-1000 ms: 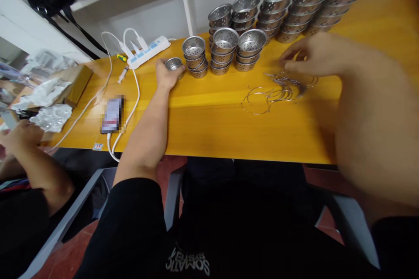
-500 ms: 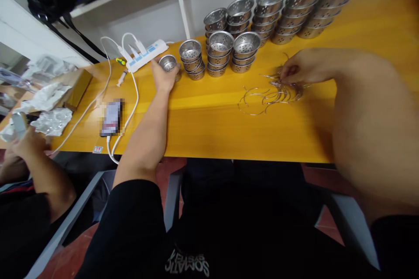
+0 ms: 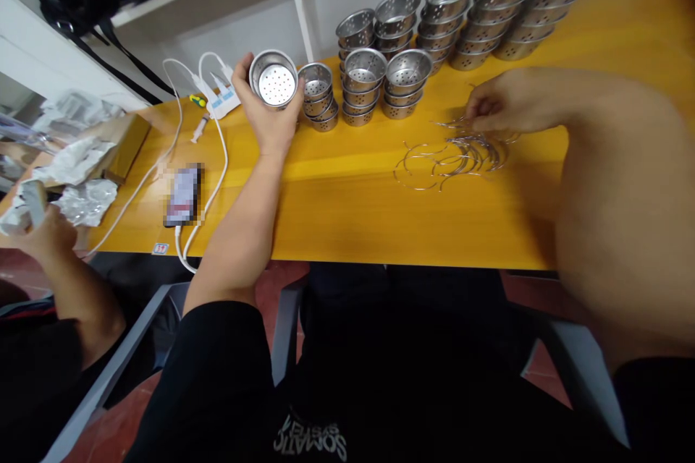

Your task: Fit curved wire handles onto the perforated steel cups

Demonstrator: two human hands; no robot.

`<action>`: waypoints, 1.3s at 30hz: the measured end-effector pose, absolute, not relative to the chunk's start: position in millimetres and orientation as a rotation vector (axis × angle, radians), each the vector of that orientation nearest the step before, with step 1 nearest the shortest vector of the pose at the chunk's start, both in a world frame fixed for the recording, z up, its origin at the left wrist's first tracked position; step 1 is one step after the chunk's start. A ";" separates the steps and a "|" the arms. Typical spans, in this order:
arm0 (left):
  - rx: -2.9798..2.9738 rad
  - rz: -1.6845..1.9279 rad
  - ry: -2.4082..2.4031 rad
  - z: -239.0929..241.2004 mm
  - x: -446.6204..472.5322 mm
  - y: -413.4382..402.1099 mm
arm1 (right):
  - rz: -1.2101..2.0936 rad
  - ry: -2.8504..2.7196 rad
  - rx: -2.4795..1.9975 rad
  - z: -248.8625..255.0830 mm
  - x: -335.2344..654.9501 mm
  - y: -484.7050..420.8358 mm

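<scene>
The single head-worn camera looks forward and down from above and behind the left hand and right hand. Its wide field spans the counter around both hands at close working range, from the wearer's shirt, nearest the lens, to the shelf beyond them.

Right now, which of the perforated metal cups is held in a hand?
The leftmost cup, gripped by the left hand, its open mouth turned toward the camera; the clearly visible others sit in stacks on the table.
</scene>
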State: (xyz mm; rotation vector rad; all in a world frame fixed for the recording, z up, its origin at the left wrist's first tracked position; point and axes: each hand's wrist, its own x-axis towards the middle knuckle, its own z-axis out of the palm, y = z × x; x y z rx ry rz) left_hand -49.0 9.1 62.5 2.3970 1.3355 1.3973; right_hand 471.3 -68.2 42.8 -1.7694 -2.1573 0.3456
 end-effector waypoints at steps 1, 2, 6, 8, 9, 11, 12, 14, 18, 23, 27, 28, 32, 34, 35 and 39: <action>2.372 1.468 1.352 64.2 -46.2 6.7 | 0.377 -2.228 -1.798 46.7 470.4 -69.7; 2.326 1.542 1.374 66.2 -42.2 2.2 | 0.397 -2.296 -1.827 51.1 468.5 -71.2; 2.243 1.639 1.237 68.4 -14.6 -28.3 | 0.245 -2.290 -1.867 66.9 453.8 -77.9; 2.291 1.623 1.021 63.7 1.8 -43.5 | 0.182 -2.193 -1.814 71.0 445.3 -82.9; 2.304 1.563 0.979 60.4 9.3 -49.7 | 0.172 -2.153 -1.784 72.1 441.4 -85.9; 2.281 1.421 1.034 52.9 21.6 -58.7 | 0.153 -2.092 -1.733 73.6 434.7 -92.3; 2.256 1.358 1.073 49.2 26.0 -61.5 | 0.138 -2.062 -1.710 74.2 431.6 -95.6; 2.217 1.291 1.093 42.1 31.5 -63.7 | 0.114 -1.986 -1.664 76.2 425.4 -101.9; 2.205 1.259 1.063 31.5 33.2 -60.7 | 0.103 -1.840 -1.581 81.1 411.4 -110.9; 2.182 1.275 1.023 27.9 35.7 -58.5 | 0.082 -1.718 -1.425 80.4 389.7 -113.7; 2.174 1.265 1.003 24.2 37.4 -57.7 | 0.195 -1.685 -1.366 72.2 370.3 -112.0; 2.182 1.270 0.970 21.2 37.2 -55.7 | 0.222 -1.691 -1.373 69.4 366.0 -111.3; 2.260 1.266 0.788 -2.5 38.1 -34.5 | 0.269 -1.735 -1.367 54.7 355.2 -105.3; 2.307 1.281 0.630 -18.6 40.8 -17.6 | 0.308 -1.754 -1.267 46.3 353.5 -99.9; 2.331 1.288 0.544 -26.3 42.5 -9.2 | 0.336 -1.757 -1.199 42.4 353.1 -97.0; 2.412 1.280 0.436 -44.9 47.7 12.1 | 0.453 -1.739 -1.016 33.0 350.3 -89.2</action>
